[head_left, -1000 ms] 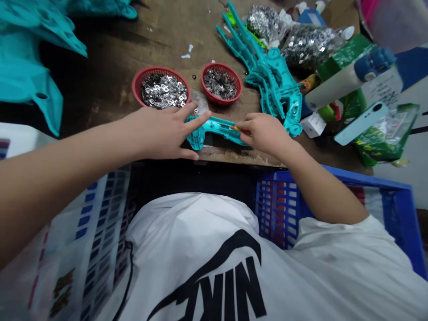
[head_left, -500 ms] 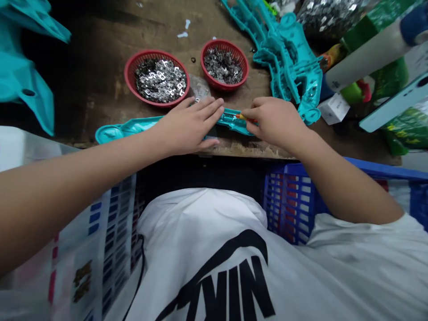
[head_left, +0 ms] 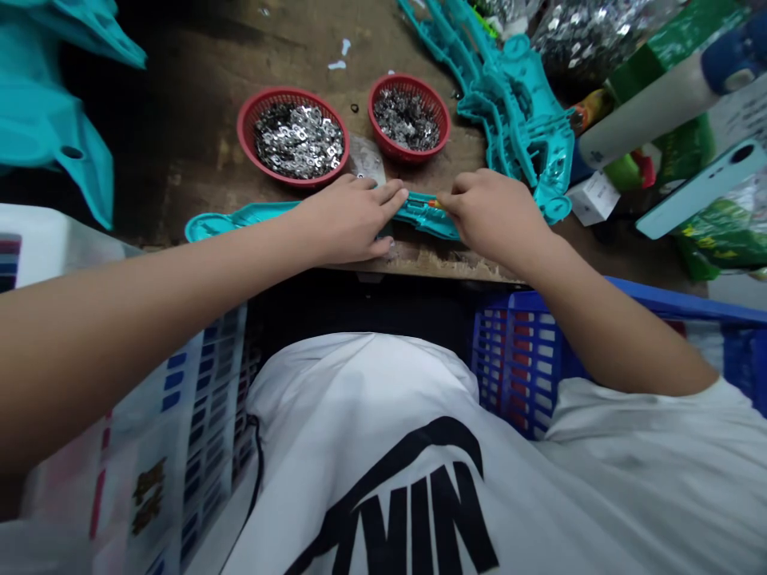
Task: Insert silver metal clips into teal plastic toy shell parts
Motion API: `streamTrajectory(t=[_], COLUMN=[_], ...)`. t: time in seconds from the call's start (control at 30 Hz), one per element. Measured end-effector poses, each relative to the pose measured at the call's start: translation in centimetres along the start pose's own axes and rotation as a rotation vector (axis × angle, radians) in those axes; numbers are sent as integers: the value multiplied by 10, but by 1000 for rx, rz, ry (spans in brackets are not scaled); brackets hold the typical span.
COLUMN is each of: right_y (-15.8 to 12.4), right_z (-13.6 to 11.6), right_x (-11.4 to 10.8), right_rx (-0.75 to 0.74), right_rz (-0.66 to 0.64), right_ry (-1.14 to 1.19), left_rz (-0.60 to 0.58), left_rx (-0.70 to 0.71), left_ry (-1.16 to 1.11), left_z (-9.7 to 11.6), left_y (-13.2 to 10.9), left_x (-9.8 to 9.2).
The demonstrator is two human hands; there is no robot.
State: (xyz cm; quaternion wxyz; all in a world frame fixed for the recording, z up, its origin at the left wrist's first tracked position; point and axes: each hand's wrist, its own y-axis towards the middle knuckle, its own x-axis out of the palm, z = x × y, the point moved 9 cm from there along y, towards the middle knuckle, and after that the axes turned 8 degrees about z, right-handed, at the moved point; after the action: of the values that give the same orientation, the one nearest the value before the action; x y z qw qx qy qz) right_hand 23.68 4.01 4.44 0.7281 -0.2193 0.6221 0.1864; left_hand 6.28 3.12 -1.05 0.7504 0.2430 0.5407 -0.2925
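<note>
A long, narrow teal plastic part [head_left: 240,217] lies along the table's near edge. My left hand [head_left: 351,220] rests across its middle, fingers stretched out over it and the thumb apart on the near side. Much of the part is covered by this hand and forearm. My right hand [head_left: 494,212] is closed around a small tool with an orange handle [head_left: 434,204], apparently a screwdriver. Its front end points left along the part, toward my left fingertips; the tip is too small to make out. Just beyond my hands stand two red baskets, a larger one [head_left: 244,148] and a smaller one [head_left: 443,132], both full of small metal pieces.
Several ribbed teal parts [head_left: 509,104] are piled at the back right. A pale bottle [head_left: 647,112], a small white box [head_left: 593,198] and a phone [head_left: 698,188] are at the right. More teal plastic [head_left: 45,120] is at the left. A blue crate [head_left: 518,359] stands below the table's edge.
The whole view has shifted slightly. My left index finger has bent a little more, and my right hand has closed in over the orange handle, so less of the tool shows. The teal part stays in place.
</note>
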Motion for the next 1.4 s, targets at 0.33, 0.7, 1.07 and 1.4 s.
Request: streamTrajectory(t=[0.33,0.7,1.07,1.4], right_y=[2,12,18,21], right_z=[-12,32,4,-3], right_x=[4,-26,-9,-8], right_rx=[78,261,209,198], right_rz=[10,323,230,261], right_ry=[-29,372,441,423], left_rz=[-11,39,4,16], left_rx=[34,23,-38,-24], left_ry=[51,14,-63,-103], left_z=[-9,-3,-8,-12], left_y=[3,0,2,4], left_x=[1,-6,-5,-5])
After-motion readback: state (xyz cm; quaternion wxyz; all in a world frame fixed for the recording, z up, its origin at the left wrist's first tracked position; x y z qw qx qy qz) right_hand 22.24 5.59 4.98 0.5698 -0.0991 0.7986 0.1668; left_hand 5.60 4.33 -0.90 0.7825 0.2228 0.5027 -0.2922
